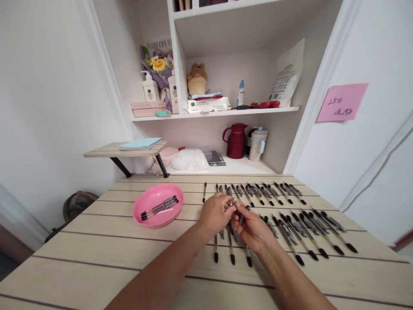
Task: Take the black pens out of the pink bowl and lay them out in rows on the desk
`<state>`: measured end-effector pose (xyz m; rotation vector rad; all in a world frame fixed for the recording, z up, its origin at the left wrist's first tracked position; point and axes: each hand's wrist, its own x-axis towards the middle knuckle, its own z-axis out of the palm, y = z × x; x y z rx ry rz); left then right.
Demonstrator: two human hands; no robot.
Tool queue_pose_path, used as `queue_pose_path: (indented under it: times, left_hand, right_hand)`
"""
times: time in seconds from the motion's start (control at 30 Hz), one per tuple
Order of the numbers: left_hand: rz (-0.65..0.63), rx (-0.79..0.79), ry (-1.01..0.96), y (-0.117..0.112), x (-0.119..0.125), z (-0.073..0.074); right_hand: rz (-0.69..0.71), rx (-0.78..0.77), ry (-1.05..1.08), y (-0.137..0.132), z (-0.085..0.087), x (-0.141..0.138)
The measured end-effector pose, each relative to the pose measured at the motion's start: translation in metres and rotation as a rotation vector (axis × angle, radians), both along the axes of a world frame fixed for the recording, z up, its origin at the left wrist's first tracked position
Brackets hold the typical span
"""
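Note:
My left hand (pixel 215 214) and my right hand (pixel 252 229) meet above the middle of the table. The fingertips of my left hand are pinched together against those of the right; whatever is between them is too small to make out. In my right hand is a pen, mostly covered by the fingers, with its dark end (pixel 248 208) showing. Disassembled pens with black caps lie in two rows around and under my hands, among them a near-row pen (pixel 231 245) and a far-row pen (pixel 204 192). To the left, a pink bowl (pixel 138 199) holds several pens (pixel 160 208).
A small raised shelf (pixel 106 150) with blue paper (pixel 140 143) stands at the table's back left. Behind the table, a cubby holds a plastic bag (pixel 190 159), a red jug (pixel 236 141) and a cup (pixel 257 144). A pink note (pixel 342 102) is on the right wall.

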<state>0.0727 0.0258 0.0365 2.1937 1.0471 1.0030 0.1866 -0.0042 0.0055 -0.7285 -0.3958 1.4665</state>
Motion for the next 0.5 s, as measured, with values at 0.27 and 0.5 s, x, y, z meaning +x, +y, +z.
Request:
queue_pose_path:
  times: [0.27, 0.5]
  left_hand:
    - [0.061, 0.082, 0.029, -0.007, -0.017, 0.001]
    - [0.187, -0.464, -0.423, 0.001, -0.042, -0.020]
  right_hand:
    - [0.047, 0.014, -0.184, -0.001, 0.005, -0.008]
    - [0.039, -0.073, -0.678, 0.045, 0.040, 0.007]
